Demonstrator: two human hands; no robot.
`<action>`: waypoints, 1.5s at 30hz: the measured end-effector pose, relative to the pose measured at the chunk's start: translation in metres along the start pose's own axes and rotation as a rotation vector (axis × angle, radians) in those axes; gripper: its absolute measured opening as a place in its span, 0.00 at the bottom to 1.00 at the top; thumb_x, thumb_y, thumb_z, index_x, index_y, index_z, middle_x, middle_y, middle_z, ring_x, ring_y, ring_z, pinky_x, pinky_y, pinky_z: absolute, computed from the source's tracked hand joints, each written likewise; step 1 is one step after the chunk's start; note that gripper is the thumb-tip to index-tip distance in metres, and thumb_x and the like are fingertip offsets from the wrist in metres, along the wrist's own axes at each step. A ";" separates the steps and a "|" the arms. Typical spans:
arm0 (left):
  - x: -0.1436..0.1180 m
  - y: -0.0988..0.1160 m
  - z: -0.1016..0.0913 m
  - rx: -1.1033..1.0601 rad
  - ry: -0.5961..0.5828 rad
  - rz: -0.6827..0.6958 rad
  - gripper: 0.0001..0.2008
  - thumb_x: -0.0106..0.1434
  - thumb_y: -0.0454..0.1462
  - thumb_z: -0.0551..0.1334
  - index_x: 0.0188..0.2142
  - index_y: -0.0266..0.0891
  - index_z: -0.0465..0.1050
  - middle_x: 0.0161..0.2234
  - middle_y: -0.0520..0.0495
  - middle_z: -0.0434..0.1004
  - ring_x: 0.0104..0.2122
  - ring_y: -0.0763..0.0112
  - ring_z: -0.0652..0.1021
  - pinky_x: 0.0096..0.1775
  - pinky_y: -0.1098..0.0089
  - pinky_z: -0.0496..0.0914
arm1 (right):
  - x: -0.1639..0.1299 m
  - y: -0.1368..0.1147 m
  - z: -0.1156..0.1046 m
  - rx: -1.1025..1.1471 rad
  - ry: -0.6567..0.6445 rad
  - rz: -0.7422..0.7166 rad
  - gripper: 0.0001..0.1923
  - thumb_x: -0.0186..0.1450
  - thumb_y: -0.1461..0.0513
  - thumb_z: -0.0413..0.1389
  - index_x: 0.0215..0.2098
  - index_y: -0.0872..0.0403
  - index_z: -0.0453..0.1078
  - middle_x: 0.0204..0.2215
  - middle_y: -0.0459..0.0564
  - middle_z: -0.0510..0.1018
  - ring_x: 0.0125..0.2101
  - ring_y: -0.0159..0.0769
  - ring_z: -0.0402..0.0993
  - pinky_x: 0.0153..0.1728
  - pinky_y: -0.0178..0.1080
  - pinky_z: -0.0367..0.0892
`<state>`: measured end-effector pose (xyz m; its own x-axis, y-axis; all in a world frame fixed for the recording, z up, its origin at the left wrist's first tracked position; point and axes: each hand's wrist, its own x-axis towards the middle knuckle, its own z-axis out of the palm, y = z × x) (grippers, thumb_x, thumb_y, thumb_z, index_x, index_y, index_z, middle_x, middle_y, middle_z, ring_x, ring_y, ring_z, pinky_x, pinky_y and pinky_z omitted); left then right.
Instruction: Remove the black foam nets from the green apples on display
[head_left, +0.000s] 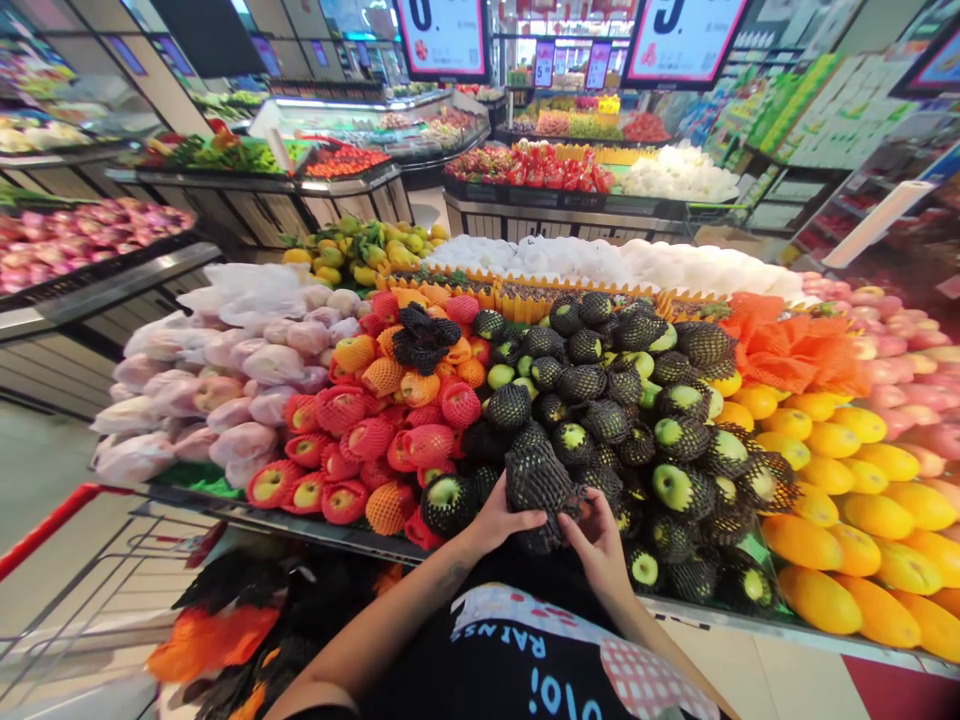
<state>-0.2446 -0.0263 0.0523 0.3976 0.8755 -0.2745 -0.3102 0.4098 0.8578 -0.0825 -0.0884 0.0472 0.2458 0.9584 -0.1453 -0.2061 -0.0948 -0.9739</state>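
Observation:
My left hand (501, 520) is wrapped round a black foam fruit net (537, 475), its thumb lying across the front. The net bulges as if round a fruit, but the mesh hides what is inside. My right hand (598, 535) pinches the right lower edge of the same net between thumb and fingers. Just beyond both hands lies a heap of green apples (673, 485) in black foam nets. Left of my left hand are apples in red nets (367, 440), and close to my wrist sits a green apple in a black net (445, 500).
Yellow mangoes (832, 545) lie at the right, below orange netting (795, 345). Bagged pinkish fruit (240, 385) fills the left end. Loose black nets (426, 338) lie on the orange-netted fruit. A shopping cart (67, 600) with a red handle stands front left; black and orange nets (217, 630) are beneath the stand.

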 end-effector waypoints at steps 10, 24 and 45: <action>-0.004 -0.010 -0.009 0.074 -0.054 -0.011 0.42 0.34 0.41 0.81 0.50 0.38 0.71 0.46 0.41 0.77 0.51 0.51 0.74 0.57 0.50 0.64 | -0.002 -0.001 -0.012 -0.233 0.026 -0.275 0.25 0.59 0.57 0.66 0.53 0.47 0.67 0.51 0.51 0.73 0.52 0.44 0.69 0.52 0.44 0.65; 0.002 -0.011 -0.007 0.035 -0.202 0.035 0.56 0.35 0.38 0.81 0.62 0.45 0.58 0.57 0.42 0.68 0.59 0.51 0.67 0.63 0.51 0.56 | -0.002 -0.004 -0.016 -0.322 -0.030 -0.465 0.06 0.59 0.63 0.64 0.31 0.48 0.71 0.31 0.47 0.77 0.33 0.39 0.73 0.34 0.40 0.69; 0.128 0.133 -0.035 0.150 0.252 0.373 0.31 0.39 0.41 0.77 0.45 0.39 0.75 0.42 0.44 0.81 0.47 0.56 0.78 0.54 0.55 0.69 | 0.075 0.058 -0.068 -1.050 0.107 -0.730 0.27 0.66 0.51 0.59 0.60 0.50 0.64 0.54 0.61 0.70 0.53 0.55 0.66 0.50 0.59 0.68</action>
<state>-0.2653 0.1493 0.1158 0.0550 0.9984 -0.0165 -0.2565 0.0301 0.9661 -0.0116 -0.0401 -0.0319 0.0702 0.8558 0.5125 0.8379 0.2282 -0.4958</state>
